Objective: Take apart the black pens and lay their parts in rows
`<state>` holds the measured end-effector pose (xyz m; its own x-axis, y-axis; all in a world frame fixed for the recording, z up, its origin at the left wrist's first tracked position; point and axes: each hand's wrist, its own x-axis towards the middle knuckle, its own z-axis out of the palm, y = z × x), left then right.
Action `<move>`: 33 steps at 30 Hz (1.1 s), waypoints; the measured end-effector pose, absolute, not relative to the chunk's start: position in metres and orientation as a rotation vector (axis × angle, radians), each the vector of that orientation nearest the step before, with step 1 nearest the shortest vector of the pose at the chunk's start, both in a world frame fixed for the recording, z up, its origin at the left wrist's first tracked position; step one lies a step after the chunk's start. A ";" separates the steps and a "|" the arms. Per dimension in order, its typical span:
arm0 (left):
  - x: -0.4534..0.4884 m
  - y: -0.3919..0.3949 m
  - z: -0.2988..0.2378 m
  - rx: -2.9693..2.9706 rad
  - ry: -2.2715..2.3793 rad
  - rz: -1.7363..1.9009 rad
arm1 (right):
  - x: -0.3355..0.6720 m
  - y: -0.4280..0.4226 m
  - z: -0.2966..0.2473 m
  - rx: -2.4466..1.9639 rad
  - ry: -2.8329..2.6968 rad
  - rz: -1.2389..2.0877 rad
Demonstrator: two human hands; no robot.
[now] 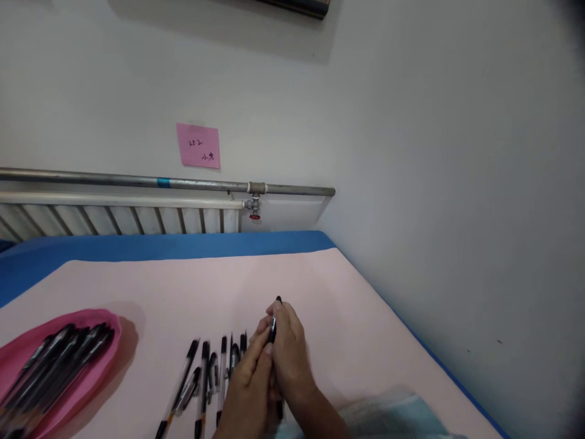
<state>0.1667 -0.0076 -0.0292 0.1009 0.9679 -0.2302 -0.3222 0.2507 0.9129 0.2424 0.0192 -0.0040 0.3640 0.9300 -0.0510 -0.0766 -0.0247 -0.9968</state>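
Note:
My left hand [250, 381] and my right hand [290, 350] are closed together around a black pen [273, 330]. Its dark end pokes out above the right fingers, while most of its length is hidden by my hands. To the left, several clear-barrelled pens [181, 379] with black and orange parts lie in a rough row on the pink sheet. Loose black-and-clear pen caps [213, 371] lie among them, and my left hand covers some of the row.
A pink basket [116, 341] of several pens stands at the left. The pale pink sheet [183, 286] covers a blue table [150, 246]. Walls border the table at the back and right, with a radiator [123, 219] and pipe behind. Light blue cloth [397, 417] lies at the front.

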 end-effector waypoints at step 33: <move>0.158 -0.004 -0.013 0.727 0.972 1.038 | 0.260 0.021 -0.001 -0.910 -0.772 1.486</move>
